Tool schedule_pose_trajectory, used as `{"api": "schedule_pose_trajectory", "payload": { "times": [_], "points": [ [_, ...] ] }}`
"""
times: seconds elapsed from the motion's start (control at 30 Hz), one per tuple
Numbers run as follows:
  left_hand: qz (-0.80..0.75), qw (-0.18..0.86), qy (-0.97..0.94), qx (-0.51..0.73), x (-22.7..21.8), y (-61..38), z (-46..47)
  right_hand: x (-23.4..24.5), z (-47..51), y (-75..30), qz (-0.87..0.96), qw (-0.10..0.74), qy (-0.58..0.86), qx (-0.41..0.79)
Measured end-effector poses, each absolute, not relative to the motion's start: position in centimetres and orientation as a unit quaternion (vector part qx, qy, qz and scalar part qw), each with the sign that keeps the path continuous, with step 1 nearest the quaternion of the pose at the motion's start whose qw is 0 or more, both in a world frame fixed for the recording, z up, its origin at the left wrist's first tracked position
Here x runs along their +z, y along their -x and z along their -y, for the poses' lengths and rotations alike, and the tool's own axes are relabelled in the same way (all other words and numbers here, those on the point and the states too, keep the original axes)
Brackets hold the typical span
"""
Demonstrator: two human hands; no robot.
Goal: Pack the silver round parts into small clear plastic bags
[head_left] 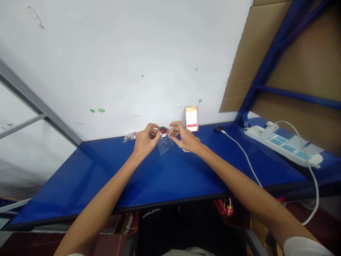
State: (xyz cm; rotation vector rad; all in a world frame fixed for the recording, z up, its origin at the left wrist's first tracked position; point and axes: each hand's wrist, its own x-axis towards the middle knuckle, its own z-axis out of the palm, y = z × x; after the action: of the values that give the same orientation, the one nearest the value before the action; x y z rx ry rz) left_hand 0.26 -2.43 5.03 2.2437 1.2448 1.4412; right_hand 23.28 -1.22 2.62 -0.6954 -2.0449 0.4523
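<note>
A round silver disc (pixel 165 134) with a red centre is held up over the back of the blue table, between my two hands. My left hand (pixel 146 139) pinches its left edge with thumb and fingers. Thumb and forefinger of my right hand (pixel 183 137) are closed at the upper right edge of a small clear plastic bag (pixel 165 146), close beside the disc. The bag hangs below the disc; whether the disc is partly inside it I cannot tell. Behind my right wrist, a pale round-edged item (pixel 185 150) is mostly hidden.
Small clear packets (pixel 128 137) lie by the wall, left of my left hand. A lit phone (pixel 191 119) leans on the wall. On the right are a black round charger (pixel 218 128) with a white cable and a white power strip (pixel 283 145). The blue table (pixel 170 177) ends at a dark front edge.
</note>
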Motion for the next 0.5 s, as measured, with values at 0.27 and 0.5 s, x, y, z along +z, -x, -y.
{"api": "schedule_pose_trajectory", "payload": {
  "times": [0.27, 0.5],
  "points": [
    [-0.39, 0.142, -0.786, 0.459, 5.7, 0.0, 2.55, 2.73, 1.45, -23.17, 0.82, 0.476, 0.268, 0.171],
    [-0.382, 0.207, -0.765, 0.476, 5.56, 0.28, 2.09, 3.12, 2.0, -23.32, 0.835, 0.45, 0.28, 0.151]
  ]
}}
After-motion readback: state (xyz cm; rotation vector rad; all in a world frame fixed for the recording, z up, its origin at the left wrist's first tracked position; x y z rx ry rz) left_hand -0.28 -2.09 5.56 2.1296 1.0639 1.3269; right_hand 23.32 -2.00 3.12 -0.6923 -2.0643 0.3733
